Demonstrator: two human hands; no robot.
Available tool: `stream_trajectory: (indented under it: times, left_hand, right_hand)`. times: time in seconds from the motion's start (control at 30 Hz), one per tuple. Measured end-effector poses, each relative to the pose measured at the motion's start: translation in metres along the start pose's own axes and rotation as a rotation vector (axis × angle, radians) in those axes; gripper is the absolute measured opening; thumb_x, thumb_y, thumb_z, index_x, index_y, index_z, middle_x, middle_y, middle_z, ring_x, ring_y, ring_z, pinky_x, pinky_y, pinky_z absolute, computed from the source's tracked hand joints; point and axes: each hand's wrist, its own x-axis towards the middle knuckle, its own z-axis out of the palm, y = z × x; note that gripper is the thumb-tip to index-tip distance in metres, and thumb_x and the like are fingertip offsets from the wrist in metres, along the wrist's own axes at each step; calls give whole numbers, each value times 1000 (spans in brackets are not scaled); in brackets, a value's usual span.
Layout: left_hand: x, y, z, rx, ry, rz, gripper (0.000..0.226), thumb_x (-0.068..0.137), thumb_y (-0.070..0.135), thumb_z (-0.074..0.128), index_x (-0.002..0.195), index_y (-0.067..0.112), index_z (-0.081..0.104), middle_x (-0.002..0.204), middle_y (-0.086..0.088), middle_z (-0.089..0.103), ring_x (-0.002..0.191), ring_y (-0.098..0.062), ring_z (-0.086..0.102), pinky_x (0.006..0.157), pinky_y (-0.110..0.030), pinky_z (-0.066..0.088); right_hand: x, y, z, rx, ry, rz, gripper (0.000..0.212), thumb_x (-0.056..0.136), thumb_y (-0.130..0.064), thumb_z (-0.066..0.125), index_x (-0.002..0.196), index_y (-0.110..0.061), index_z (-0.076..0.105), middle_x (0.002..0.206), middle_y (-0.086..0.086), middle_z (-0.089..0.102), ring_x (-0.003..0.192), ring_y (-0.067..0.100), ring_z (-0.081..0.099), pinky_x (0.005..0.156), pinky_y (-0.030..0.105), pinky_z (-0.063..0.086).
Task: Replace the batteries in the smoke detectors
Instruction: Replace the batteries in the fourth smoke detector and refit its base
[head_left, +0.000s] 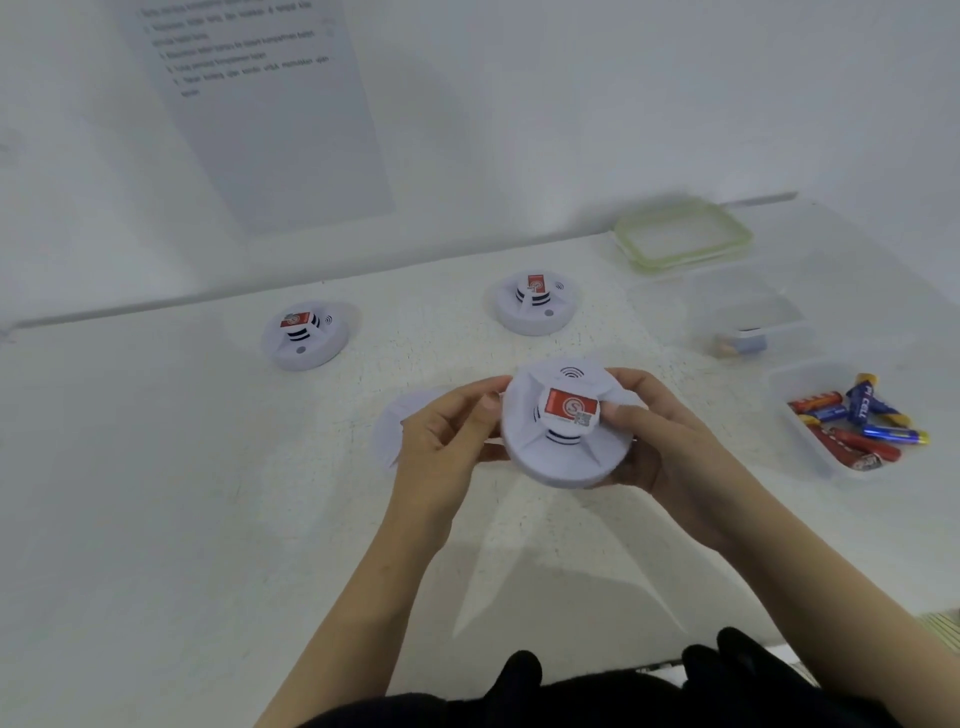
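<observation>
The near detector (566, 431) sits between my left hand (447, 436) and right hand (670, 441). Beyond the left hand lies another detector (304, 335); beyond both, a third detector (535, 304). Right of my right hand, batteries (857, 421) lie in a tray (789, 384), a box (748, 332) behind it.

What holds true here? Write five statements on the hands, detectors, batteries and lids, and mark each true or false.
1. The left hand and the right hand both grip one smoke detector. True.
2. Three more detectors lie nearby. False: two rest on the table, the left detector and the far detector.
3. The near clear container holds red and blue batteries. True.
4. A lid covers that container. False: it is open, and the green-rimmed lids lie apart near the wall.
5. The instructions lie flat beside the detectors. False: the printed sheet hangs on the wall.
</observation>
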Motion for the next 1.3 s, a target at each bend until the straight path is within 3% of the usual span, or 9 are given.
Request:
stream_trajectory:
  times: [0.13, 0.23, 0.33, 0.43, 0.57, 0.73, 1.03, 1.3]
  left_hand:
    - [-4, -7, 0, 152, -221, 47, 85, 60, 39, 81, 137, 32, 44, 132, 16, 58, 123, -3, 55, 94, -24, 50]
    - [-6, -9, 5, 291, -254, 43, 120, 48, 33, 95, 144, 39, 24, 140, 27, 39, 127, 11, 42, 96, -9, 41]
    - [-4, -12, 6, 456, -153, 156, 114, 44, 44, 92, 137, 41, 27, 134, 26, 35, 123, 16, 35, 92, -1, 36]
    - [-3, -12, 1, 399, -110, 152, 103, 42, 42, 90, 130, 41, 36, 131, 18, 45, 120, 9, 44, 91, -4, 39]
    - [-3, -13, -8, 314, -158, 158, 97, 48, 28, 92, 132, 25, 44, 129, 13, 57, 121, -4, 53, 93, -16, 46]
    - [-2, -11, -21, 297, -225, 117, 99, 51, 30, 88, 139, 24, 43, 136, 7, 55, 128, -12, 51, 103, -35, 46]
    - [-1, -13, -25, 324, -309, 72, 99, 59, 24, 86, 144, 30, 37, 140, 14, 52, 129, -4, 49, 99, -20, 45]
    - [-3, -18, -16, 417, -245, 137, 98, 58, 18, 91, 136, 45, 37, 130, 32, 49, 121, 6, 50, 89, -10, 45]
  right_hand:
    - [0, 2, 1, 108, -30, 34, 47, 72, -17, 61, 116, -19, 47, 99, 11, 71, 81, 29, 66, 68, 40, 58]
    - [1, 7, 4, 171, -64, 32, 60, 74, -12, 61, 129, -31, 45, 110, 10, 69, 91, 30, 68, 71, 39, 59]
    - [0, 10, 8, 168, -133, 11, 58, 80, -11, 57, 134, -30, 46, 122, 8, 65, 101, 29, 66, 69, 35, 57]
    - [-1, 13, 9, 171, -129, 10, 55, 79, -8, 56, 131, -27, 49, 121, 11, 64, 97, 29, 67, 68, 36, 57]
    - [0, 12, 9, 91, -130, 15, 60, 73, -4, 62, 125, -30, 48, 116, 16, 64, 90, 31, 68, 71, 39, 58]
    - [0, 10, 7, -27, -214, 23, 77, 70, -1, 68, 133, -38, 44, 118, 6, 66, 103, 28, 66, 83, 42, 56]
    - [1, 18, 10, 5, -179, 11, 82, 68, 3, 69, 135, -37, 45, 120, 3, 66, 104, 30, 65, 82, 44, 56]
    - [-2, 26, 13, -34, -120, -52, 80, 68, 2, 68, 134, -37, 46, 118, 2, 65, 105, 29, 64, 84, 54, 54]
